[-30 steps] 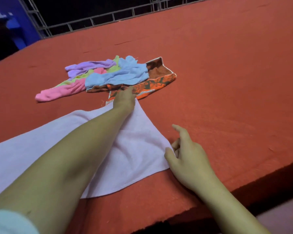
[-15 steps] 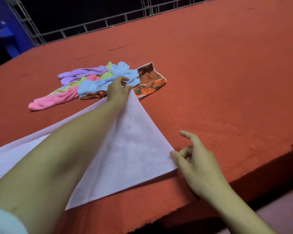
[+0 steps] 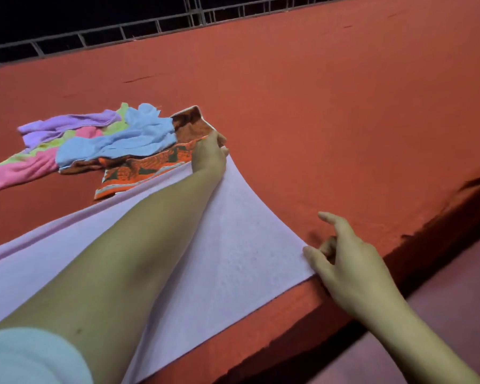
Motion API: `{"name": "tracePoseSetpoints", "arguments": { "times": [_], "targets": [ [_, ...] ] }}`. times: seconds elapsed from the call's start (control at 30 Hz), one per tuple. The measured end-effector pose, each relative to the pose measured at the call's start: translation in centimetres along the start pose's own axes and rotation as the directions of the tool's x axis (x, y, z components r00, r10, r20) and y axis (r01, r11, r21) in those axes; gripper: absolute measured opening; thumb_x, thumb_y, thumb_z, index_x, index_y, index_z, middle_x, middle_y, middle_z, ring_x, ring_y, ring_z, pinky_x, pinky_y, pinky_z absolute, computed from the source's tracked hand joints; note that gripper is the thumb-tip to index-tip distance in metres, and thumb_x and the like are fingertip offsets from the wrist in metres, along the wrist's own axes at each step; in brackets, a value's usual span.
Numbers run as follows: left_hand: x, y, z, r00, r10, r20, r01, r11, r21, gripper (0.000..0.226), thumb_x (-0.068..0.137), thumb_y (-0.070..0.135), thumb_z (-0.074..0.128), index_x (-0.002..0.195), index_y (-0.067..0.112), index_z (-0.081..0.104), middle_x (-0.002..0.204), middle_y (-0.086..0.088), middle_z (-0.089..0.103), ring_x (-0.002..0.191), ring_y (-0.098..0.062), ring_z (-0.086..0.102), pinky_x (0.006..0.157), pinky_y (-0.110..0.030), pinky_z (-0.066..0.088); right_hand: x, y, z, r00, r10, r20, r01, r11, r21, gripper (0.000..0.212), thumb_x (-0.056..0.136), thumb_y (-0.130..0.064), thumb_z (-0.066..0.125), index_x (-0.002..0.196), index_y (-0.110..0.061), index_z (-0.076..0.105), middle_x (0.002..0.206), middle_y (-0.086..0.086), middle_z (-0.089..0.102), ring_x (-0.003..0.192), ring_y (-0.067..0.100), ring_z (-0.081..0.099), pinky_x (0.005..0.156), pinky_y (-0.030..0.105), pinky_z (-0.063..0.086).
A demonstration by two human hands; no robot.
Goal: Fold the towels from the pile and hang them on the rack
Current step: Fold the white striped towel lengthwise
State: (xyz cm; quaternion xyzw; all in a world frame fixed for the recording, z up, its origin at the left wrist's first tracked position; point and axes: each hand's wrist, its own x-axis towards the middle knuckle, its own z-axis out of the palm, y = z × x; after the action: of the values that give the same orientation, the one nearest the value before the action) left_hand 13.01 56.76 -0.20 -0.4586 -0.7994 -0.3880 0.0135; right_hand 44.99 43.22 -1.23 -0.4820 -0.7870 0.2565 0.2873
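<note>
A pale lilac towel (image 3: 233, 253) lies spread near the front edge of the red table (image 3: 344, 120). My left hand (image 3: 208, 155) reaches far across and pinches the towel's far right corner, stretching it taut. My right hand (image 3: 344, 261) pinches the near right corner by the table edge, with the index finger pointing outward. Behind the towel lies the pile: a blue towel (image 3: 128, 139), a purple one (image 3: 67, 126), a pink one (image 3: 22, 169), a green one (image 3: 117, 117) and an orange patterned cloth (image 3: 150, 167). No rack shows.
A metal railing (image 3: 155, 23) runs along the table's far edge against darkness. The table's front edge (image 3: 399, 259) drops off beside my right hand to a pinkish floor (image 3: 455, 300). Bare red surface stretches to the right of the towels.
My left hand has carried the towel's far corner to the right and farther out, past the patterned cloth. The towel is pulled flatter. My right hand keeps its hold on the near corner.
</note>
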Motion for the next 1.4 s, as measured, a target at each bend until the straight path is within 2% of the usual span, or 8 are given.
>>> {"name": "tracePoseSetpoints", "arguments": {
  "times": [0.17, 0.37, 0.53, 0.7, 0.93, 1.1, 1.3, 1.4],
  "targets": [
    [-0.6, -1.0, 1.2, 0.998, 0.036, 0.048, -0.042, 0.991, 0.123, 0.022, 0.092, 0.01, 0.06, 0.113, 0.013, 0.063, 0.119, -0.007, 0.065, 0.112, -0.026, 0.057, 0.093, -0.032, 0.038, -0.2, 0.0, 0.4, 1.0, -0.014, 0.028, 0.018, 0.989, -0.149, 0.062, 0.088, -0.039, 0.063, 0.143, -0.031, 0.035, 0.075, -0.018, 0.052, 0.086, 0.012, 0.051, 0.081, 0.033, 0.032],
    [-1.5, -0.6, -1.3, 0.996, 0.088, 0.031, -0.091, 0.992, 0.088, 0.023, 0.093, 0.012, 0.059, 0.116, 0.015, 0.061, 0.125, -0.002, 0.059, 0.117, -0.021, 0.053, 0.097, -0.031, 0.039, -0.1, -1.4, -0.4, 0.999, -0.041, -0.015, 0.038, 0.987, -0.158, 0.053, 0.085, -0.034, 0.064, 0.135, -0.029, 0.048, 0.09, -0.016, 0.048, 0.093, 0.016, 0.051, 0.083, 0.037, 0.042],
    [-5.5, -1.2, -5.4, 0.999, 0.003, 0.039, -0.004, 0.999, 0.042, 0.02, 0.092, 0.02, 0.057, 0.109, 0.027, 0.062, 0.113, 0.011, 0.065, 0.106, -0.016, 0.059, 0.091, -0.033, 0.046, -1.3, -4.7, -0.1, 0.991, -0.136, 0.008, 0.135, 0.975, -0.176, 0.042, 0.091, -0.033, 0.058, 0.132, -0.032, 0.051, 0.102, -0.013, 0.053, 0.1, 0.017, 0.05, 0.086, 0.035, 0.04],
    [-11.9, -3.6, -11.9, 0.996, -0.075, 0.043, 0.072, 0.996, 0.054, 0.016, 0.092, 0.027, 0.056, 0.106, 0.036, 0.059, 0.107, 0.022, 0.063, 0.096, -0.014, 0.06, 0.08, -0.031, 0.043, -3.0, -8.9, 2.3, 0.965, -0.238, 0.113, 0.254, 0.953, -0.163, 0.037, 0.095, -0.034, 0.052, 0.132, -0.033, 0.05, 0.111, -0.014, 0.055, 0.108, 0.014, 0.049, 0.09, 0.033, 0.04],
    [-21.5, -9.7, -23.2, 0.988, -0.145, 0.048, 0.134, 0.974, 0.181, 0.016, 0.093, 0.032, 0.055, 0.107, 0.038, 0.06, 0.109, 0.024, 0.063, 0.092, -0.008, 0.062, 0.085, -0.032, 0.049, -5.7, -17.1, 8.7, 0.872, -0.414, 0.261, 0.459, 0.876, -0.145, 0.039, 0.095, -0.035, 0.048, 0.134, -0.031, 0.05, 0.127, -0.008, 0.054, 0.118, 0.02, 0.047, 0.096, 0.037, 0.039],
    [-29.6, -15.6, -31.7, 0.972, -0.227, 0.063, 0.19, 0.913, 0.361, 0.024, 0.096, 0.035, 0.05, 0.119, 0.038, 0.056, 0.124, 0.021, 0.057, 0.11, -0.009, 0.056, 0.094, -0.036, 0.046, -8.7, -22.3, 14.4, 0.764, -0.518, 0.384, 0.597, 0.794, -0.117, 0.047, 0.097, -0.039, 0.045, 0.143, -0.028, 0.042, 0.144, -0.004, 0.044, 0.13, 0.023, 0.039, 0.101, 0.038, 0.035],
    [-35.5, -21.5, -37.8, 0.916, -0.313, 0.25, 0.134, 0.827, 0.546, 0.069, 0.091, 0.066, 0.027, 0.15, 0.03, 0.034, 0.16, 0.006, 0.026, 0.148, -0.015, 0.021, 0.121, -0.034, 0.015, -10.0, -24.8, 18.2, 0.671, -0.559, 0.487, 0.688, 0.714, -0.128, 0.058, 0.099, -0.047, 0.039, 0.151, -0.025, 0.029, 0.159, -0.001, 0.027, 0.145, 0.023, 0.023, 0.114, 0.039, 0.026],
    [-34.9, -22.4, -39.2, 0.959, -0.267, 0.098, 0.194, 0.865, 0.462, 0.051, 0.098, 0.057, 0.034, 0.141, 0.033, 0.045, 0.152, 0.011, 0.039, 0.14, -0.014, 0.034, 0.115, -0.033, 0.025, -9.3, -26.4, 19.3, 0.647, -0.583, 0.492, 0.714, 0.689, -0.123, 0.058, 0.099, -0.047, 0.038, 0.151, -0.024, 0.029, 0.158, -0.002, 0.028, 0.145, 0.022, 0.024, 0.116, 0.04, 0.025]
  ]
}}
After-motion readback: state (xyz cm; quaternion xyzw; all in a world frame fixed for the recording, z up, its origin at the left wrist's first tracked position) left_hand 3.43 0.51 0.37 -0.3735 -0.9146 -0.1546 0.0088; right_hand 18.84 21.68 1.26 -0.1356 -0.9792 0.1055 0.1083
